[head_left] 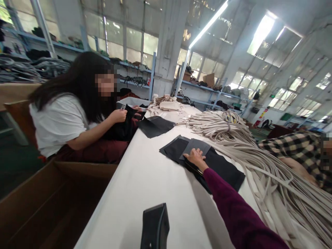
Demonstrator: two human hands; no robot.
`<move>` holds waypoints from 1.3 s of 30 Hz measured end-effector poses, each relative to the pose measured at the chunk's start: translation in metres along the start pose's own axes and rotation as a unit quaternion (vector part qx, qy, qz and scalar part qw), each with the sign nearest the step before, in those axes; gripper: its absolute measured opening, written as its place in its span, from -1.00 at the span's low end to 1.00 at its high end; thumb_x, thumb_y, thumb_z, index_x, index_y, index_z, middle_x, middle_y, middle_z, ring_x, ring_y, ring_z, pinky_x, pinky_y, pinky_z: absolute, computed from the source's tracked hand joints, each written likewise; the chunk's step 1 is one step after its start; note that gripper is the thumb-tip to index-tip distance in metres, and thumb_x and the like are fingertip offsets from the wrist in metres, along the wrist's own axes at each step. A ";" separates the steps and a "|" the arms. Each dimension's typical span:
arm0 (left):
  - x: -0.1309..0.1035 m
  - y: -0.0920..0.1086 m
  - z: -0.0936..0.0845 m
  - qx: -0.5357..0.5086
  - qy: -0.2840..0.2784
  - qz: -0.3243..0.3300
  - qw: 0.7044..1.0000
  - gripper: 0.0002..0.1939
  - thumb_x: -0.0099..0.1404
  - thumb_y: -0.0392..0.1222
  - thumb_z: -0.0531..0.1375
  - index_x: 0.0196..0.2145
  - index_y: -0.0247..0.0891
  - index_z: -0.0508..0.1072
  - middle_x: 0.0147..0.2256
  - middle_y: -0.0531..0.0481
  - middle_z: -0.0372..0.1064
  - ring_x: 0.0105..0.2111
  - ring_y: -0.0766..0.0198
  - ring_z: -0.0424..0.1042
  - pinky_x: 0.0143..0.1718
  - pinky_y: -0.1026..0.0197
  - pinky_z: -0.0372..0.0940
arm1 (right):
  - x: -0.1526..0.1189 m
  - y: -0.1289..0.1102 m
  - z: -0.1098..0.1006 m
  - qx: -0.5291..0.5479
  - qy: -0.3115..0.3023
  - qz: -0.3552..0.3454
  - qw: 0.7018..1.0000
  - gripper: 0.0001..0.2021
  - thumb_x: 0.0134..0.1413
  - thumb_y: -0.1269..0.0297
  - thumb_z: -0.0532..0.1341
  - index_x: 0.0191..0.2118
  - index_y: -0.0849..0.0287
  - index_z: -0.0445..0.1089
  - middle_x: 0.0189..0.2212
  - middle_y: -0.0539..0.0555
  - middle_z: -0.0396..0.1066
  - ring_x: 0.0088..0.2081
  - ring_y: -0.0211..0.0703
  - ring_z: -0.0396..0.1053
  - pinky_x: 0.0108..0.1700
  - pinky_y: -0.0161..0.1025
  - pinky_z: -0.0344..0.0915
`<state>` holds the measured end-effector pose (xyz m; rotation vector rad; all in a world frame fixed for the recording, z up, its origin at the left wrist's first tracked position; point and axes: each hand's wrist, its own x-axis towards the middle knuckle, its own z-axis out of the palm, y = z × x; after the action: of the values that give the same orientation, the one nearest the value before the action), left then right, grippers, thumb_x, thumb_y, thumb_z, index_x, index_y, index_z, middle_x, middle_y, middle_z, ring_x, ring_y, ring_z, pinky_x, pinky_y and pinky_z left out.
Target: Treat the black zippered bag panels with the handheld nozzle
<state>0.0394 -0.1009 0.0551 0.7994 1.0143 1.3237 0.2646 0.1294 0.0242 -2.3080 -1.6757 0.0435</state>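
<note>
On the white surface (145, 180), beside a long bundle of pale straps (261, 162), the right hand (195, 157) rests with fingers spread on a grey panel (192, 144), which lies over loosely overlapping black sheets (227, 171). Panel and sheets are together, but the edges are not lined up, so the handling looks only partly done; how many pieces are finished cannot be told. The left hand is out of view.

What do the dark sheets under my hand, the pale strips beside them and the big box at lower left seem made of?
Dark sheets: matte, possibly fabric or thin synthetic; they lie flat with straight edges. Pale strips: likely fabric webbing, dull, since the flat bands bend and loop. Box: probably cardboard, with plain brown, unglossy panels.
</note>
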 end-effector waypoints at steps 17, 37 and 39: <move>0.084 0.137 0.017 -0.005 0.015 0.049 0.999 -0.34 0.40 0.02 -0.30 -0.24 -0.44 0.48 -0.31 0.03 0.36 -0.27 0.15 0.47 -0.37 0.25 0.33 | -0.052 0.089 -0.021 0.013 -0.051 -0.282 0.958 -0.83 -0.05 0.39 0.23 -0.26 0.26 0.38 -0.23 0.15 0.38 -0.17 -0.11 0.32 -0.07 -0.26 0.19; 0.103 0.178 0.029 -0.020 0.024 0.001 1.000 -0.36 0.41 -0.01 -0.30 -0.20 -0.48 0.47 -0.22 0.00 0.36 -0.24 0.14 0.46 -0.37 0.26 0.32 | -0.153 0.149 -0.057 0.151 -0.008 -0.266 0.952 -0.59 0.01 0.48 0.06 0.02 0.22 0.31 -0.01 0.25 0.33 0.03 0.05 0.28 0.10 -0.01 0.15; 0.080 0.167 0.034 -0.017 0.013 0.004 1.000 -0.26 0.40 -0.02 -0.39 -0.24 -0.54 0.47 -0.24 0.00 0.35 -0.26 0.20 0.46 -0.36 0.27 0.27 | -0.146 0.147 -0.071 0.193 -0.001 -0.233 0.953 -0.67 0.10 0.34 0.05 -0.02 0.22 0.34 -0.19 0.20 0.43 -0.16 0.02 0.39 -0.03 -0.03 0.25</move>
<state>0.0032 -0.0009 0.2100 0.7630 1.0084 1.3582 0.3673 -0.0638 0.0350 -1.5968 -1.9644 0.2484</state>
